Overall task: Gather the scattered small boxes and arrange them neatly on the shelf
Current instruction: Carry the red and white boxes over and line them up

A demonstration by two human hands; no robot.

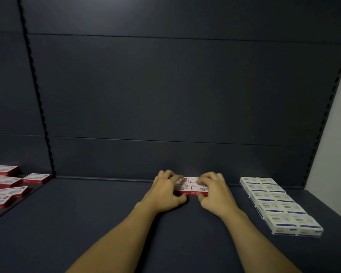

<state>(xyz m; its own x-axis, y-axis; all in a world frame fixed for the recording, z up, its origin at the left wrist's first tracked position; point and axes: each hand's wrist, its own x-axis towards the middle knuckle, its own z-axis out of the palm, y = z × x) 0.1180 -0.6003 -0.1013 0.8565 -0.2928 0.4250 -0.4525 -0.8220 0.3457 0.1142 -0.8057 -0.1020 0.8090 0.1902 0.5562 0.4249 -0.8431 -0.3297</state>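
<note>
A tight block of small red-and-white boxes (pixel 191 186) lies flat on the dark shelf (pixel 106 223), close to the back panel. My left hand (pixel 166 191) grips the block's left end, fingers on top and thumb at the front edge. My right hand (pixel 213 191) holds the right end the same way. Both hands hide part of the block. Several more red-and-white boxes (pixel 6 186) lie scattered at odd angles on the neighbouring shelf section at far left.
Two neat columns of white-and-blue boxes (pixel 274 203) run front to back on the shelf's right side. A slotted upright (pixel 37 99) divides the left section. The dark back panel (pixel 175 95) rises behind; a white wall (pixel 335 134) borders the right.
</note>
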